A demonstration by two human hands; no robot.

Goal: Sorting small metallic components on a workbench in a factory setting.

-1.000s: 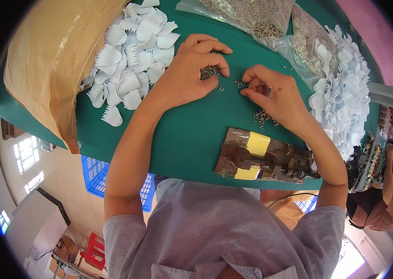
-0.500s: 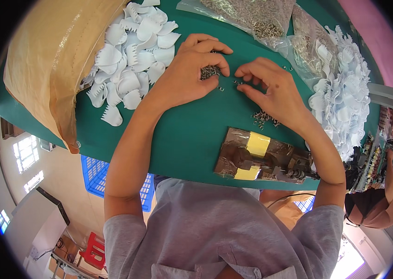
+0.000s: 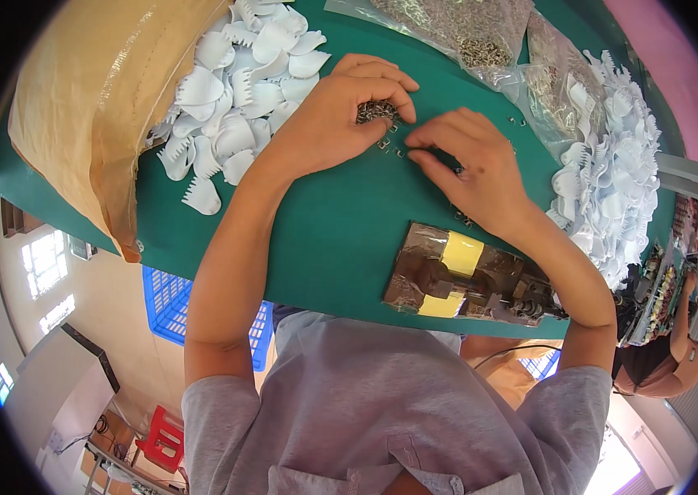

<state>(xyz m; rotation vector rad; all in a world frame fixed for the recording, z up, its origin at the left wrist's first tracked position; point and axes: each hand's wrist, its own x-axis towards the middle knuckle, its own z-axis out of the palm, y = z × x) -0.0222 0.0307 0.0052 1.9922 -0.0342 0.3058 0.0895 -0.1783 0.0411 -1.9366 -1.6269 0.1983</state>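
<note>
My left hand (image 3: 340,111) curls round a heap of small metal clips (image 3: 376,110), fingers beyond them and thumb on the near side. A few loose clips (image 3: 383,143) have spilled beside its thumb. Facing it from the right, my right hand (image 3: 473,157) is half curled, its thumb and fingertips a small gap apart next to a loose clip (image 3: 399,153). Nothing shows between those fingers. Under the right palm lie more clips (image 3: 462,217), mostly hidden. Nearer to me sits a brown metal fixture (image 3: 481,276) with yellow patches, partly behind my right forearm.
White toothed plastic pieces (image 3: 237,136) pile up at the left by a brown sack (image 3: 89,107); another white pile (image 3: 613,173) stands right. Clear bags of metal clips (image 3: 481,54) lie at the back of the green table (image 3: 324,239). A person (image 3: 667,359) is at far right.
My right hand has moved slightly left toward the left hand, now covering more of the clips under it. The left hand keeps its clips; a few more show loose beside its thumb.
</note>
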